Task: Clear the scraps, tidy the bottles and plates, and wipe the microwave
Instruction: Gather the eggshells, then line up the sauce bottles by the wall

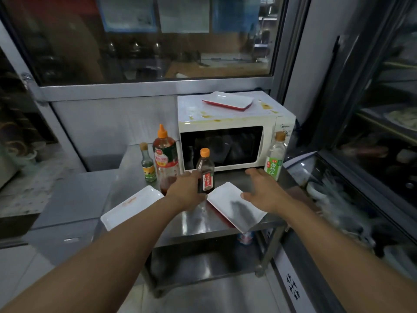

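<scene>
A white microwave (228,123) with yellow stains on its top stands at the back of a steel table (203,224). A red-edged white plate (228,100) lies on top of it. My left hand (186,190) is wrapped around a small dark sauce bottle (205,171) with an orange cap, in front of the microwave door. My right hand (262,189) hovers open, fingers spread, over the far edge of a white rectangular plate (234,206). Another white plate (132,207) overhangs the table's left front corner. A clear bottle with a green label (275,159) stands to the right.
A tall orange-capped sauce bottle (166,158) and a small green-labelled bottle (147,163) stand left of the microwave. A glass display case (361,188) runs along the right. A lower steel counter (74,199) sits to the left. Glass panels rise behind.
</scene>
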